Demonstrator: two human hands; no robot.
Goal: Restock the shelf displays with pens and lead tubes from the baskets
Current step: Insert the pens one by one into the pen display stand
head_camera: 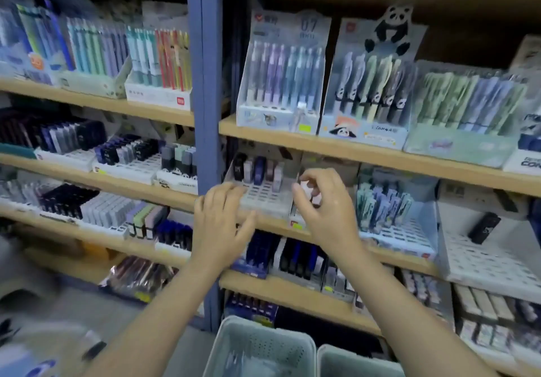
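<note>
Mid-restock: left hand (218,218) flat on half-empty slotted lead-tube tray (265,198); right hand (325,201) pinching pale lead tubes (308,191); baskets (257,347) below; many slots unfilled.

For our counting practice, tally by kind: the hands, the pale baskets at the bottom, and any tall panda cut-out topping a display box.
Hands: 2, left hand touching the slotted tray, right hand pinching a small white tube
Baskets: 2, first basket, second basket
Panda cut-out: 1
Total: 5
</note>
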